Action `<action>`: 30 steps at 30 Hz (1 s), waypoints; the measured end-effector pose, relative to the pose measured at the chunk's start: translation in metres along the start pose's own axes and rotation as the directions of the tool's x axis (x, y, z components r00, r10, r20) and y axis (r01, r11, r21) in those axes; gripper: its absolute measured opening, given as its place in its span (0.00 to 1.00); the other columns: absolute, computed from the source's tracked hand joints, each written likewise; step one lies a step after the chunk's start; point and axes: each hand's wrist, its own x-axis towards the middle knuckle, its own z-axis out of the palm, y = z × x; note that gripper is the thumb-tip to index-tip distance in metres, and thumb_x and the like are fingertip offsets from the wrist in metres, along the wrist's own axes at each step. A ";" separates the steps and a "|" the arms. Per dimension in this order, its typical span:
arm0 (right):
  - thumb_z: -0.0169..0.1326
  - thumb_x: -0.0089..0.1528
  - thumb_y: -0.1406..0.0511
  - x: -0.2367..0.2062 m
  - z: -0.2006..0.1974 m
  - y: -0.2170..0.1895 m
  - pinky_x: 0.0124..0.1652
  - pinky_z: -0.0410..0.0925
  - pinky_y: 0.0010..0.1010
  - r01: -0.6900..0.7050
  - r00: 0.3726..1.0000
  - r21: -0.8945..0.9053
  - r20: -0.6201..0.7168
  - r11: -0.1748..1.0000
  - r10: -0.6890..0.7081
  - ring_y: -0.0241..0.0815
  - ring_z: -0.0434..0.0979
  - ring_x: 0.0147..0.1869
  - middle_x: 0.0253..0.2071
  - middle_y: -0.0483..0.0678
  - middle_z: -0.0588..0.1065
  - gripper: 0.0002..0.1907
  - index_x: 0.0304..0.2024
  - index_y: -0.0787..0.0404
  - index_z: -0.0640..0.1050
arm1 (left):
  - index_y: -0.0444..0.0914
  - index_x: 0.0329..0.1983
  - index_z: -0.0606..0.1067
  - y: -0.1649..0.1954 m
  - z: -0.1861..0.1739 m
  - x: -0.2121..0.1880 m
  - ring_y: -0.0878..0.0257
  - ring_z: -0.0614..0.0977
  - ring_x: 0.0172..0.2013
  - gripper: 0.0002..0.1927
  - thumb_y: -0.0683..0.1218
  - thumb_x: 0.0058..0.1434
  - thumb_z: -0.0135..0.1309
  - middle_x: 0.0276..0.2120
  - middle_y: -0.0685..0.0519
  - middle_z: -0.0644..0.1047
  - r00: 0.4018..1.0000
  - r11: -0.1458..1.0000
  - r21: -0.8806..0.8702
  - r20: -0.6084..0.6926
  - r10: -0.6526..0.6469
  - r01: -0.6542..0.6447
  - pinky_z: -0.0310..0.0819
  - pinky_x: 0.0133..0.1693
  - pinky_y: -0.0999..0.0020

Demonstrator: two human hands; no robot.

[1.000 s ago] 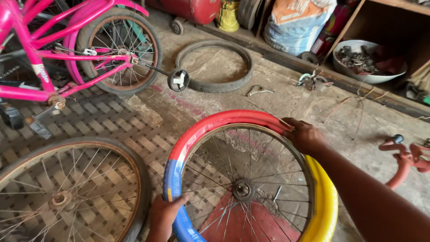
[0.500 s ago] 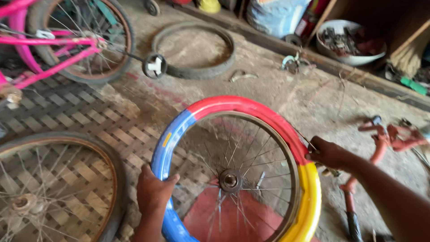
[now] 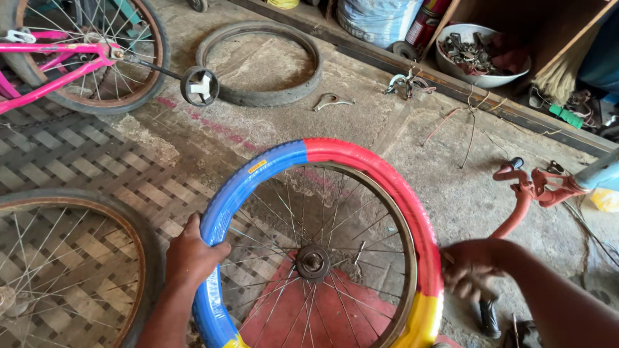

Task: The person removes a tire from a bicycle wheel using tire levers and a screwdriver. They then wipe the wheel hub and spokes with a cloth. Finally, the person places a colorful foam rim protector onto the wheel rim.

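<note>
Head view looks down on the wheel [image 3: 316,258] standing in front of me, its tyre [image 3: 361,161] blue on the left, red over the top and right, yellow low on the right. Its spokes run in to a hub [image 3: 313,261] at the middle, and the bottom of the wheel runs off the near edge of the picture.

My left hand [image 3: 192,252] is closed over the blue stretch, fingers wrapped across the tread and thumb on the inner side. My right hand [image 3: 474,265] sits at the outer right edge of the red part; it is blurred, so I cannot tell whether it grips the tyre or only touches it.

Just left of me lies a second wheel [image 3: 64,270] with a dark tyre, close to the blue edge with a narrow strip of floor between. Near right, a red bicycle frame piece [image 3: 525,193] lies on the concrete just beyond my right hand.

Beyond the top of the wheel the floor [image 3: 412,138] is open as far as a bare black tyre [image 3: 258,61] lying flat, a small metal part [image 3: 332,100] beside it. Far left stands a pink bicycle [image 3: 64,58]. Far right, a bowl of metal parts [image 3: 480,58] sits behind a raised kerb.
</note>
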 end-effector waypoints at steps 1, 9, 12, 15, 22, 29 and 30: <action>0.63 0.55 0.67 0.003 -0.006 -0.005 0.40 0.77 0.50 0.080 0.993 -0.009 -0.091 0.997 -0.080 0.48 0.81 0.35 0.35 0.53 0.80 0.23 0.53 0.49 0.76 | 0.38 0.69 0.64 0.001 -0.001 -0.001 0.41 0.83 0.48 0.50 0.53 0.41 0.68 0.46 0.37 0.81 1.000 1.000 -0.001 0.006 -0.001 0.001 0.77 0.51 0.52; 0.68 0.44 0.39 0.026 -0.011 -0.184 0.53 0.72 0.46 0.254 0.329 -0.495 -0.764 0.831 -0.555 0.57 0.79 0.56 0.53 0.59 0.76 0.48 0.53 0.63 0.72 | 0.40 0.61 0.69 0.017 -0.011 -0.002 0.43 0.85 0.44 0.41 0.54 0.42 0.68 0.40 0.40 0.83 0.998 1.000 0.005 0.060 -0.021 0.020 0.79 0.48 0.51; 0.62 0.51 0.35 0.023 0.006 -0.234 0.55 0.72 0.46 0.112 0.348 -0.705 -0.633 0.701 -0.692 0.58 0.80 0.57 0.51 0.58 0.79 0.47 0.56 0.62 0.71 | 0.42 0.59 0.69 0.019 -0.016 -0.001 0.43 0.85 0.43 0.39 0.53 0.43 0.67 0.39 0.41 0.83 0.994 0.999 -0.037 0.106 0.007 -0.003 0.79 0.47 0.50; 0.66 0.46 0.37 0.011 -0.006 -0.242 0.55 0.72 0.46 0.119 0.459 -0.769 -0.519 0.629 -0.721 0.59 0.80 0.56 0.52 0.58 0.79 0.51 0.58 0.62 0.69 | 0.43 0.64 0.66 0.021 -0.021 -0.004 0.43 0.85 0.42 0.44 0.52 0.41 0.68 0.38 0.40 0.83 0.988 1.000 -0.009 0.155 -0.013 0.015 0.80 0.46 0.51; 0.57 0.52 0.36 0.046 -0.040 -0.250 0.56 0.71 0.46 0.197 0.624 -0.749 -0.402 0.633 -0.670 0.54 0.81 0.56 0.52 0.54 0.81 0.40 0.58 0.51 0.77 | 0.40 0.56 0.71 0.036 -0.032 0.008 0.43 0.85 0.40 0.39 0.54 0.40 0.69 0.36 0.41 0.83 0.984 0.989 -0.001 0.098 0.151 -0.151 0.79 0.45 0.51; 0.56 0.51 0.34 0.053 -0.038 -0.243 0.58 0.71 0.46 0.176 0.582 -0.737 -0.456 0.652 -0.673 0.55 0.81 0.57 0.52 0.53 0.81 0.40 0.57 0.49 0.79 | 0.35 0.54 0.72 0.025 0.011 -0.032 0.37 0.83 0.40 0.45 0.57 0.33 0.72 0.40 0.36 0.82 0.924 0.976 0.139 -0.325 0.203 -0.166 0.78 0.42 0.46; 0.55 0.51 0.34 0.051 -0.039 -0.243 0.58 0.70 0.46 0.178 0.582 -0.743 -0.449 0.646 -0.678 0.54 0.81 0.57 0.52 0.52 0.82 0.40 0.56 0.49 0.79 | 0.31 0.54 0.71 0.020 0.023 -0.046 0.35 0.83 0.40 0.48 0.56 0.29 0.72 0.41 0.33 0.81 0.851 0.963 0.185 -0.456 0.261 -0.196 0.77 0.41 0.44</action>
